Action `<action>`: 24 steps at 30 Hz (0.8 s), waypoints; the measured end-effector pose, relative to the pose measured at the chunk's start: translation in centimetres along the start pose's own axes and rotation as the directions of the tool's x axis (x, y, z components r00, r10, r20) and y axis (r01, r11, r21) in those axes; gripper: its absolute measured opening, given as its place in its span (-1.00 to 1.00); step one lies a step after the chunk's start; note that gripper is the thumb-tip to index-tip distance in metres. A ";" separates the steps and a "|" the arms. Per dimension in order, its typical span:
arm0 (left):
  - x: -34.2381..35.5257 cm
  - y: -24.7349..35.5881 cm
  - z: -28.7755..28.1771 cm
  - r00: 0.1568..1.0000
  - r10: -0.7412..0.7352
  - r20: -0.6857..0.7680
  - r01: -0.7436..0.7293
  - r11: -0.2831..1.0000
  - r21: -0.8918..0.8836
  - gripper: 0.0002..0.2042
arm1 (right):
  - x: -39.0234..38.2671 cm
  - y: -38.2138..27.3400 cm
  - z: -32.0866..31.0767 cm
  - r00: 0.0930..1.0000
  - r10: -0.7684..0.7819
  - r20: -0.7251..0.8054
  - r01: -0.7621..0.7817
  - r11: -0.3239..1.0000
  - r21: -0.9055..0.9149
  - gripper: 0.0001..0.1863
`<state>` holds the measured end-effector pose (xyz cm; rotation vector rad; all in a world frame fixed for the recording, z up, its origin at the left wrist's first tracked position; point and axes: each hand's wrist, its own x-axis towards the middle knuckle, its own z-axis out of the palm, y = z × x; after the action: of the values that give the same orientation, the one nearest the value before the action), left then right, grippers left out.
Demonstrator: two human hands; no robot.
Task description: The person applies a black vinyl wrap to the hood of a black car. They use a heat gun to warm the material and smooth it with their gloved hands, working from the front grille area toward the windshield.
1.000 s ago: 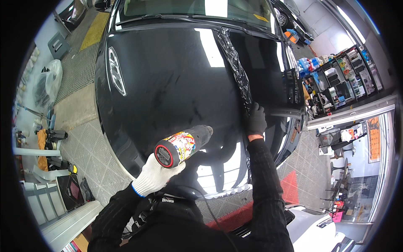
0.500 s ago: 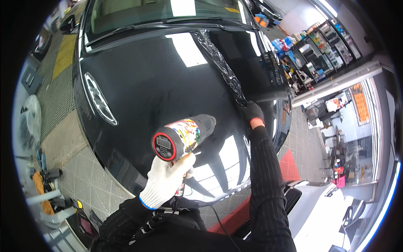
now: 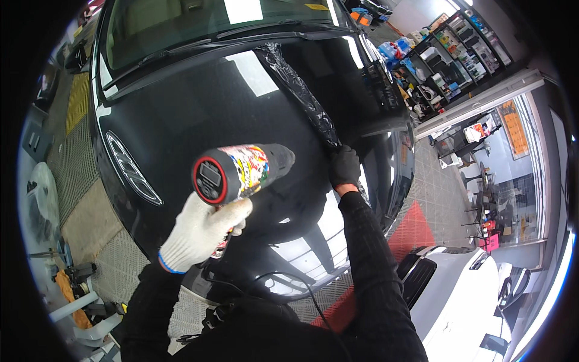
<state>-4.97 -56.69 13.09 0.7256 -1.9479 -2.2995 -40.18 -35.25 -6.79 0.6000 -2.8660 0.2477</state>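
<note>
Shelves [image 3: 452, 57] filled with small goods stood at the far right, and a white car [image 3: 458, 295] stood near the person on the same side. In front lay the black hood [image 3: 175, 133] of another car, so glossy that bright light was reflected in it, which probably made any wrinkle easier to notice. Along the hood, a crumpled strip of dark film [image 3: 301, 96] lay on a slant, from near the windscreen [image 3: 175, 24] down to the right hand [image 3: 345, 166]. This hand, gloved in black, was bent upon the lower part of the film, perhaps to control it; the fingertips were hidden, so it could not be told whether they pinched it or only pressed it. The left hand [image 3: 202, 232], gloved in white knit, was wrapped around the handle of the heat gun [image 3: 244, 169]. That tool was above the hood, apparently not touching it, with its nozzle turned away from the body, a sensible way to hold a thing which can be hot. Its small display [image 3: 209, 175] faced the person, so it could be read easily. One cord [image 3: 313, 298] hung low near the body, likely to disturb less there.
</note>
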 end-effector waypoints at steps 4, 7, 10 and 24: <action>2.0 -2.8 1.1 0.983 -0.181 0.027 0.177 0.979 0.097 -0.79 | 0.4 -0.3 -0.6 0.996 0.051 0.071 -0.057 0.995 0.085 -0.55; 2.8 -3.5 2.0 0.990 -0.127 0.058 0.118 0.984 0.136 -0.76 | 0.6 -0.6 -2.4 0.968 0.105 0.227 -0.137 0.982 0.130 -0.44; 3.6 -3.5 2.0 0.983 -0.164 0.086 0.147 0.973 0.179 -0.72 | 0.9 -1.0 -3.7 0.956 0.128 0.264 -0.169 0.976 0.139 -0.30; 2.0 -5.6 1.6 0.976 -0.163 0.146 0.135 0.974 0.181 -0.50 | 1.7 -1.0 -4.6 0.882 0.148 0.448 -0.329 0.874 0.358 -0.33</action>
<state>-5.86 -54.68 7.32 0.7461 -2.2580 -2.3643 -40.56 -35.87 -1.79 0.3833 -3.3195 0.9138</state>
